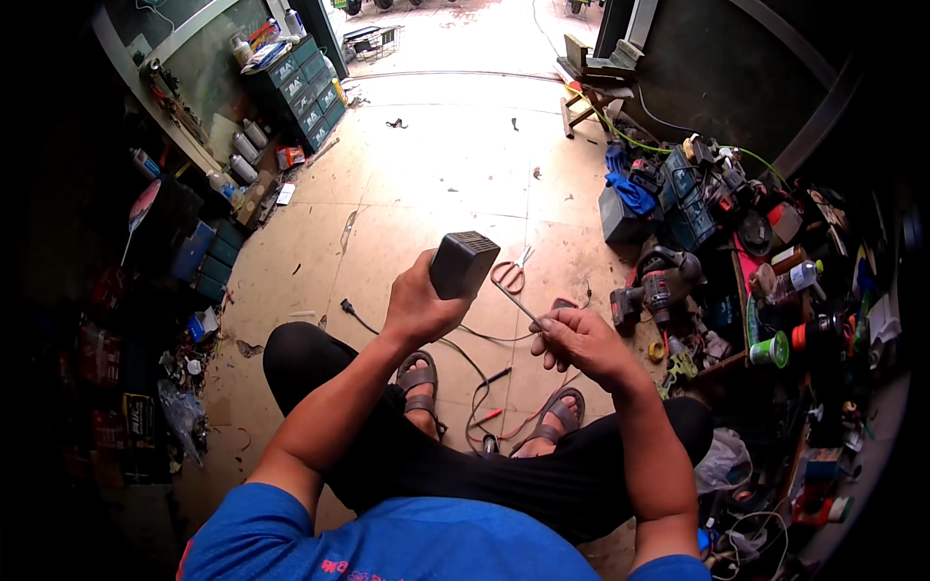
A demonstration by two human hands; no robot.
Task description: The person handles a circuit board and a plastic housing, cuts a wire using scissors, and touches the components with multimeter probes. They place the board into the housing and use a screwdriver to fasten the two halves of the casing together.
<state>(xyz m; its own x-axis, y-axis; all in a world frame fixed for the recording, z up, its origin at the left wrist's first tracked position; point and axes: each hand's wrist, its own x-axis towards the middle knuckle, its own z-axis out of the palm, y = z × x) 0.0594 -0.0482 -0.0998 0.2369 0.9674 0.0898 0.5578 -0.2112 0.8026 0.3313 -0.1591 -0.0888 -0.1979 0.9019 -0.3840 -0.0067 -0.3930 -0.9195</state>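
My left hand (418,305) is wrapped round a black box-shaped device (461,269) with vent slots on its top end, held up above the floor. To its right, my right hand (579,341) pinches a thin, grey, rod-like tool (515,303) between thumb and fingers. The tool's far tip points up and left toward the device; whether they touch I cannot tell. Beyond the tool, a pair of scissors (511,278) with orange-brown handles lies on the floor. A black cable with a plug (347,306) and a red-tipped lead (488,417) lie around my feet.
Heaped at the right are power tools, including a cordless drill (657,293), a blue cloth (633,194) and a green cup (769,350). Stacked dark teal cases (308,97) and spray cans (244,147) stand at the left. A small wooden stool (581,111) is near the bright doorway.
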